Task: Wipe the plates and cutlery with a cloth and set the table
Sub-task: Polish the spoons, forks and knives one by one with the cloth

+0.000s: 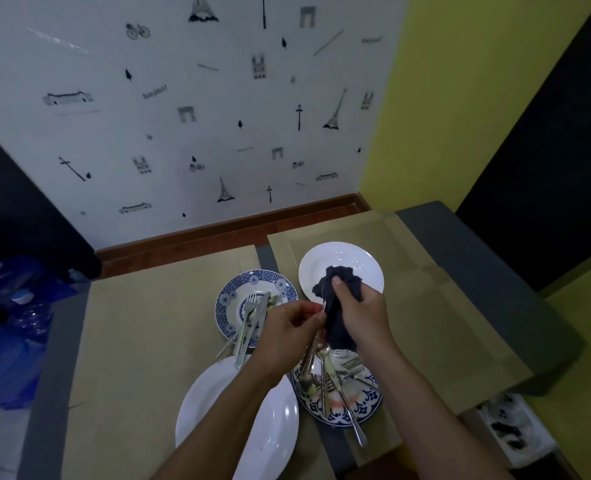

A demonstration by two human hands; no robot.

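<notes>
Navy cloth [335, 306] was bunched in the right hand [363, 313], whose fingers gripped it around the upper end of a thin metal utensil [313, 349]. The left hand [287, 327] pinched the shaft just below. Its head was hidden, so I could not tell what kind it was. The job looked midway: some cutlery [252, 323] lay on the far blue-patterned plate [231, 292], more pieces [332, 379] were heaped on the near patterned plate [363, 407], and no place was laid.
</notes>
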